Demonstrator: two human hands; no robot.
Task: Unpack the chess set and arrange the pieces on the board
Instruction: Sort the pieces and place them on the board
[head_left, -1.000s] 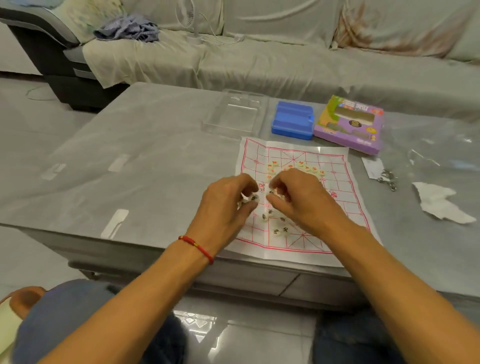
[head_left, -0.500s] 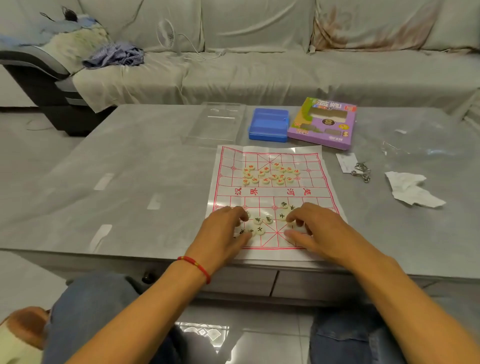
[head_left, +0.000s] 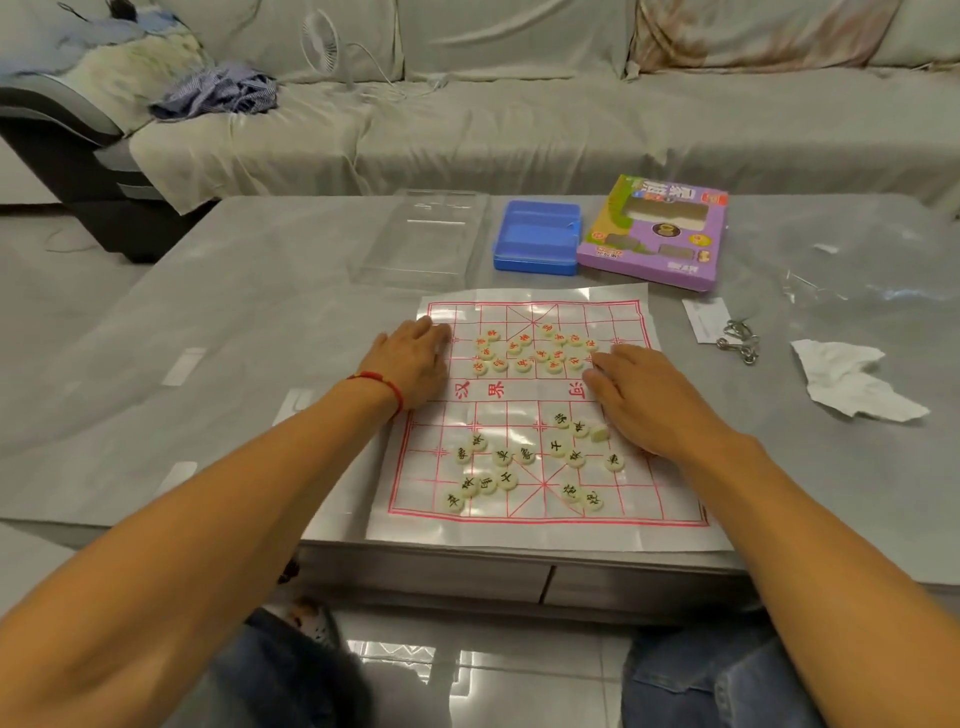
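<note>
Both hands lie flat and spread, holding nothing: left hand (head_left: 410, 364) on the board's (head_left: 670, 512) left edge, right hand (head_left: 641, 400) on its right, probably smoothing the thin sheet so it stays put on the worktop (head_left: 234, 332). Red pieces (head_left: 535, 351) bunch loosely on the far half, black pieces (head_left: 524, 462) on the near half, none on start points yet. Blue case (head_left: 535, 236), box (head_left: 654, 234) and clear tray (head_left: 421, 239) are parked behind, out of the way.

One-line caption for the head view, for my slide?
Both hands rest flat on the paper board, red-marked pieces clustered far, black-marked pieces scattered near.
</note>
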